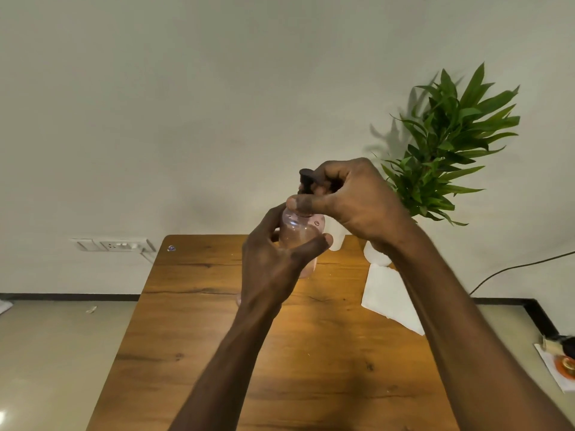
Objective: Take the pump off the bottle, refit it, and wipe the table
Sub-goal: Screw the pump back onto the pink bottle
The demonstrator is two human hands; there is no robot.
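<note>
A clear pinkish bottle point(299, 233) is held up above the wooden table point(199, 321). My left hand point(273, 262) wraps around the bottle's body from the left. A dark pump point(306, 179) sits on the bottle's neck, its nozzle pointing left. My right hand point(351, 200) is closed over the pump's collar from the right, thumb across the neck. Whether the pump is screwed tight or loose cannot be seen. A white cloth or paper towel point(384, 293) lies flat on the table at the right, partly under my right forearm.
A green potted plant point(448, 144) stands at the table's far right corner, with a white pot point(376, 255) and another white container point(337, 241) behind the bottle. A wall socket point(113, 244) is at the left. Small items point(560, 356) lie on the floor at right.
</note>
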